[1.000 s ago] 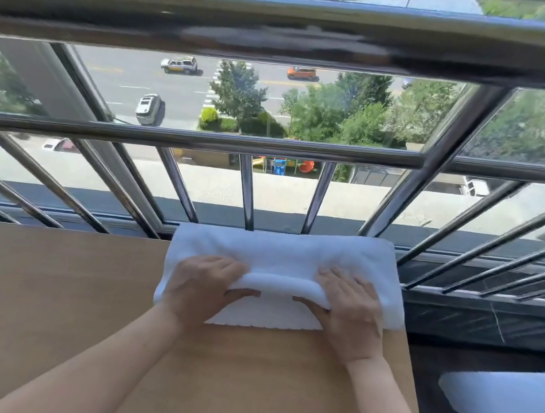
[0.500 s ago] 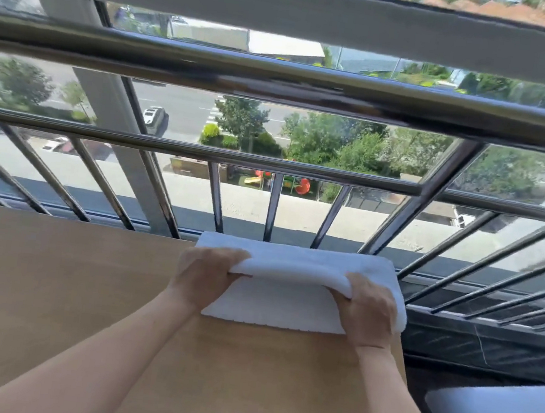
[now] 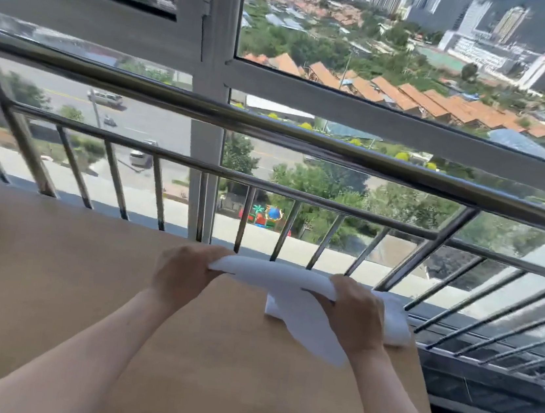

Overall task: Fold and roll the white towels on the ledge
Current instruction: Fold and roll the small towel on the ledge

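Both hands are closed on a white towel (image 3: 276, 277) at the far right of the tan table (image 3: 49, 282), close to the steel railing (image 3: 273, 131). The left hand (image 3: 183, 274) grips the left end of its rolled part, and the right hand (image 3: 354, 314) has its fingers (image 3: 340, 285) curled over the right end. The roll is lifted a little, while loose folds hang beneath it onto the table and bunch up just right of the right hand.

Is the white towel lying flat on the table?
No, the left hand and right hand hold the white towel up off the table.
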`<state>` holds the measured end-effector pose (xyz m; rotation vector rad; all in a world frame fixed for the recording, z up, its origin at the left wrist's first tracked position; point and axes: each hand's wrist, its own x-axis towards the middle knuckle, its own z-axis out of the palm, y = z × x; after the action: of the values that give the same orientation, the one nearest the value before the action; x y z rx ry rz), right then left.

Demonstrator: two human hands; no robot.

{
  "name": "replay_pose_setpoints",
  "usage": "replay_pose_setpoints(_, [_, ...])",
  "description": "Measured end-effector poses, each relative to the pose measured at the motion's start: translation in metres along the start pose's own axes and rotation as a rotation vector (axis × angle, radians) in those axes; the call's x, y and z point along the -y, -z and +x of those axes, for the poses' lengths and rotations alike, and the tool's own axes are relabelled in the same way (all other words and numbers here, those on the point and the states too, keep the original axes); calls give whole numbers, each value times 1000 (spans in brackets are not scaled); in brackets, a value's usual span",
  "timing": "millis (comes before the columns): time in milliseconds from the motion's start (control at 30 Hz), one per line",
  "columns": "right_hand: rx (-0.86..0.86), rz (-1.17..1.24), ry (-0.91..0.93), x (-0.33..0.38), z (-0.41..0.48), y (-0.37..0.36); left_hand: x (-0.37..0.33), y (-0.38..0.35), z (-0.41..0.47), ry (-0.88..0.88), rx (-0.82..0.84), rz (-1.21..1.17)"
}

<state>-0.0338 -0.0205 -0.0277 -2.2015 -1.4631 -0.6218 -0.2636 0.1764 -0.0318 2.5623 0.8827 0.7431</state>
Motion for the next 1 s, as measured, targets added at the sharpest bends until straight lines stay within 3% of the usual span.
replay_pose_setpoints(167, [54,31,14,133,-1,7,77,87,-73,143,-24,38])
replay_pose_setpoints(367, [97,126,16,276,8,-7,156,192,-139,218,-186,45])
replay_pose_setpoints(567, [14,186,177,382,33,-25,225,258,-184,338,-252,113])
replay_pose_setpoints(1000, [37,450,147,590,114,-139,413,371,-211,418,-287,224])
